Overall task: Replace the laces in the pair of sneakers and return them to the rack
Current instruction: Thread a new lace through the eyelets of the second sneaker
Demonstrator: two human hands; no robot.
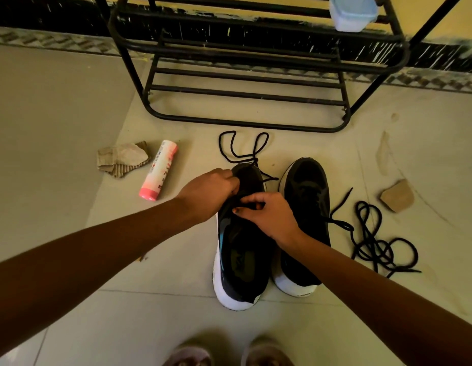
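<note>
Pair of black fabric sneakers w/ white soles stands side by side on the pale tiled floor [58, 128], mid-floor, toes toward the black metal-bar rack [245, 95] at the floor's far edge by the wall. Neither is on the rack yet.

Step in hand, by my read: threading a thin black cord lace [231, 146] into the left sneaker [240, 260]. Left hand [211, 192] has fingers curled, pinching the lace at the toe end of the eyelet rows. Right hand [269, 215] has thumb & forefinger closed on the lace over the tongue. Both free ends loop out on the floor past the toe, so lacing looks early, low rows only.

Right sneaker [306, 196] touches the left one. A tangle of black laces [375, 244] lies just beside it, toward the floor's right edge; one strand reaches its side, can't tell if it's threaded.

Next move prob. calls for pulling slack even, then feeding each tip through the next eyelet pair w/o twisting. After that come the other shoe and both up on the rack.

Also on the floor:
- a pink & white spray can [158, 170] lying left of the shoes
- a torn cardboard scrap [122, 159] beside it
- a small brown cardboard piece [397, 195] far right

A clear plastic tub [352, 11] sits on an upper rack bar.
</note>
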